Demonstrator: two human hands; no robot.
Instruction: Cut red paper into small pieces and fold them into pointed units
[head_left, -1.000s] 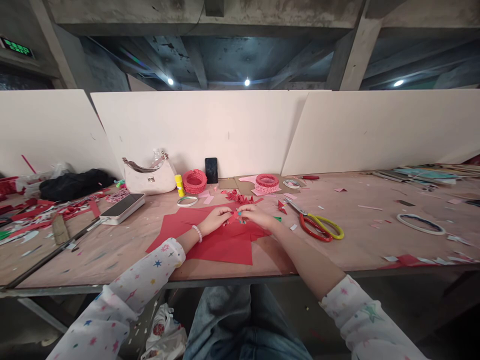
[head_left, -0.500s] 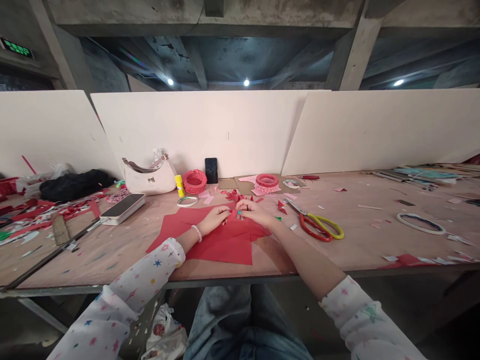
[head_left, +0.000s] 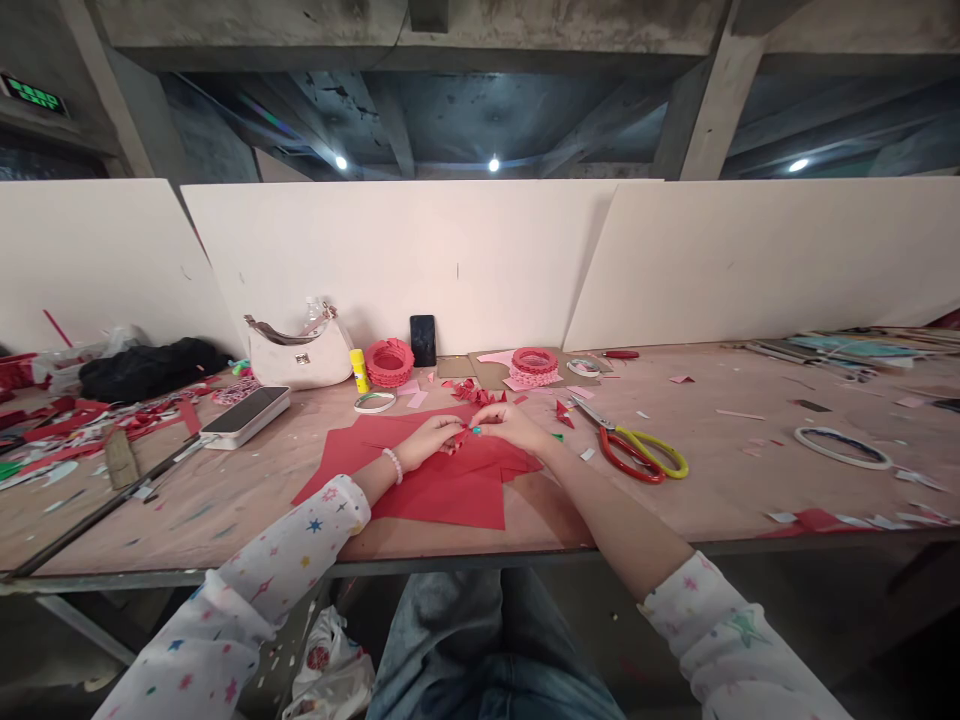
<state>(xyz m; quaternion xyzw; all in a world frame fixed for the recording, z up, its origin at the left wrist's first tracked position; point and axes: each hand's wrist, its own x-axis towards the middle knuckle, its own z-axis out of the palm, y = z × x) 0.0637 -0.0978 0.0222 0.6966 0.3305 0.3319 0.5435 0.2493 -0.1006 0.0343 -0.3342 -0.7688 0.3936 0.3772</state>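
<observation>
Small folded red paper piece (head_left: 460, 436) | pinched between left hand (head_left: 425, 443) and right hand (head_left: 510, 428) | held just above red paper sheets (head_left: 442, 503) on desk (head_left: 660, 510)

My white sleeves (head_left: 292, 570) are dotted with multicoloured stars. Right of the red paper sheets (head_left: 442, 505), the scissors (head_left: 611, 435) have one red and one yellow handle; behind the sheets sits a pinkish-red paper ring (head_left: 534, 361).

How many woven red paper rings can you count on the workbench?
2. One red paper ring stands by the glue stick; the other red paper ring sits on cardboard to its right.
</observation>
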